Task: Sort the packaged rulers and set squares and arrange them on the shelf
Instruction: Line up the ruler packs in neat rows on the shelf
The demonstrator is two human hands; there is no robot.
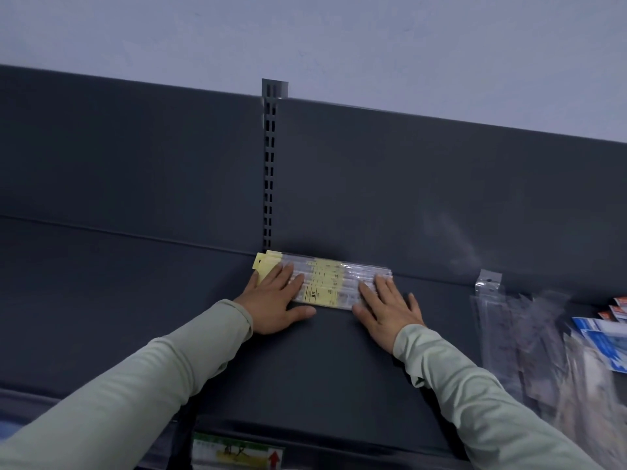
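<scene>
A row of several yellow-labelled packaged rulers [326, 283] lies flat on the dark grey shelf [339, 361], against the back panel. My left hand [276, 305] rests flat with straight fingers on the left end of the row. The fingers of my right hand [386, 308] press flat on its right end. At the right of the shelf lies a loose pile of clear packaged rulers and set squares [529, 337], blurred.
Blue and white packets [600, 340] lie at the far right edge. A slotted upright [269, 164] runs up the back panel behind the row. A price label [237, 452] hangs on the shelf's front edge below.
</scene>
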